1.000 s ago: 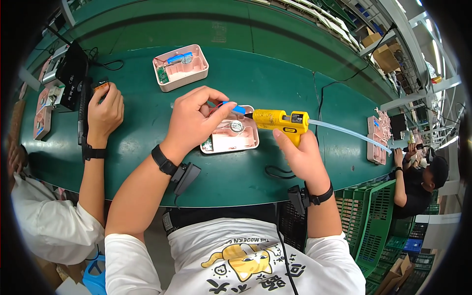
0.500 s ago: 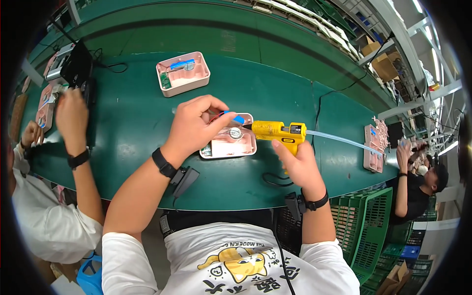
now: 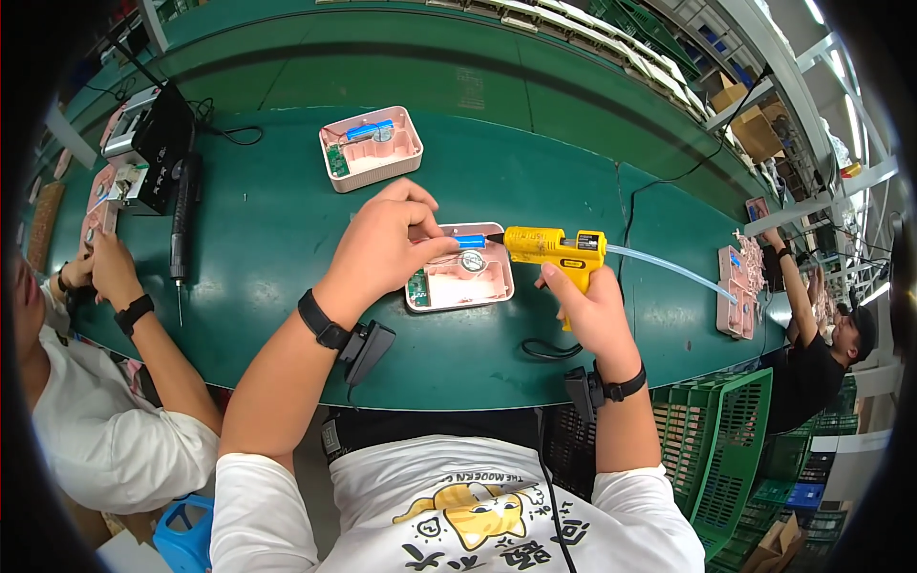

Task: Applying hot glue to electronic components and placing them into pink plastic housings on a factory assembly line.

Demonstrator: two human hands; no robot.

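Note:
My right hand (image 3: 594,310) is wrapped round the grip of a yellow glue gun (image 3: 549,246), a clear glue stick (image 3: 659,260) trailing from its back. Its dark nozzle points left, close to the right end of a blue cylindrical battery (image 3: 469,242). The battery lies along the far wall of a pale pink plastic housing (image 3: 504,286). My left hand (image 3: 387,234) is closed with thumb and fingers at the battery's left end; its grip is partly hidden. Inside the housing are a round metallic part (image 3: 473,261) and a green circuit board (image 3: 417,288).
A similar pink housing (image 3: 373,177) sits farther back. An electric screwdriver (image 3: 181,220) and a black box (image 3: 164,153) lie at left, beside a co-worker's hands (image 3: 113,272). Another housing (image 3: 734,310) is at right. Green crates (image 3: 712,449) stand below the table edge.
The battery has come down from a tilt to lie along the housing wall, my left hand following. The co-worker's raised hand has moved down to the left, uncovering the screwdriver. The view has shifted slightly.

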